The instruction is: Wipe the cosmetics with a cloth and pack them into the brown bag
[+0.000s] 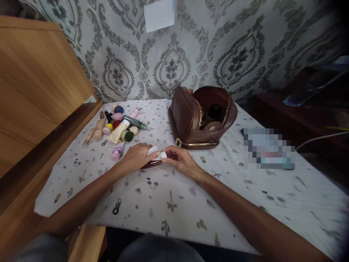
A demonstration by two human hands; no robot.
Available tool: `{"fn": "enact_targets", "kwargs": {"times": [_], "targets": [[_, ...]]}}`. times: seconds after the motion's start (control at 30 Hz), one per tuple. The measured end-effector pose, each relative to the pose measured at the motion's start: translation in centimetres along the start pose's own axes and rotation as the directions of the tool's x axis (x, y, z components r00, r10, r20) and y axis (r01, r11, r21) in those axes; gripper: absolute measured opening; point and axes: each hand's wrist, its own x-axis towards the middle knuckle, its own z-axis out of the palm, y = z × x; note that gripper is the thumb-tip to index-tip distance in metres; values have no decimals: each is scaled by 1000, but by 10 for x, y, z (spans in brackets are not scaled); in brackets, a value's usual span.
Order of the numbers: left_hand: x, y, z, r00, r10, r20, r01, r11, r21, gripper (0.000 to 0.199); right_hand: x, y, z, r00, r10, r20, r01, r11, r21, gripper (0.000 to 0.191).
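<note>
In the head view, my left hand [137,155] is closed around a small white item [153,150], whose kind I cannot make out. My right hand [182,160] pinches a small white block-like piece [163,155] at its right end; whether the two pieces are joined is unclear. Just under the fingers lies a glossy reddish-brown object [152,163], mostly covered by my left hand. A pink patterned tube [117,151] is left of my left hand. Behind my right hand stands a brown leather bag [185,122], unzipped, with a dark round object [215,110] inside.
Several cosmetics are grouped at the left, among them a cream tube [119,132], a green-capped clear tube [135,122] and a beige bottle [98,130]. A blurred-out flat device [268,148] lies right. A wooden panel [40,72] borders the patterned cloth [169,203].
</note>
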Motion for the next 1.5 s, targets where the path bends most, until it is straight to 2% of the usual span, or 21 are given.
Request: {"fn": "enact_targets", "kwargs": {"times": [0.1,0.2,0.3,0.4,0.5,0.57,0.7,0.83,0.93,1.1,1.27,1.37,1.5], "targets": [[8,-6,5,998,-56,-8,54,986,-156,52,0,-1,1,1000,18,-10,-18,1000,9,36],[9,-17,5,999,-47,19,51,945,-323,46,0,-2,1,999,24,-35,-24,1000,14,36],[2,-30,-3,996,42,82,1,882,-471,38,1,-3,0,997,23,-75,-23,1000,13,38],[-5,-39,-14,971,165,172,-51,849,-527,37,2,-2,-2,996,9,-94,-10,1000,-11,39],[-8,-42,-20,942,224,250,-104,903,-417,41,2,-2,-2,995,-13,-98,9,999,-39,39],[-9,-40,-19,946,215,243,-134,941,-311,46,2,-2,-3,994,-26,-104,20,998,-65,37],[-10,-33,-11,970,187,156,-149,963,-225,47,2,-3,-4,990,-47,-134,32,993,-114,37],[-10,-27,-6,970,231,71,-208,948,-243,46,2,-2,-5,988,-78,-131,55,984,-167,37],[-9,-25,1,969,247,-12,-245,953,-176,47,2,-1,-4,992,-60,-115,42,987,-154,36],[-8,-16,18,924,350,-154,-335,935,118,57,-1,-3,0,991,-50,-123,34,991,-127,38],[-8,-3,28,868,446,-220,-344,858,382,50,-5,-6,5,992,-65,-109,45,983,-177,37],[-7,-2,30,863,439,-249,-315,854,414,45,-6,-5,7,994,-57,-94,43,988,-147,37],[-4,-8,30,850,414,-325,-306,892,334,52,-7,-6,11,997,-59,-51,58,998,-28,44]]}}
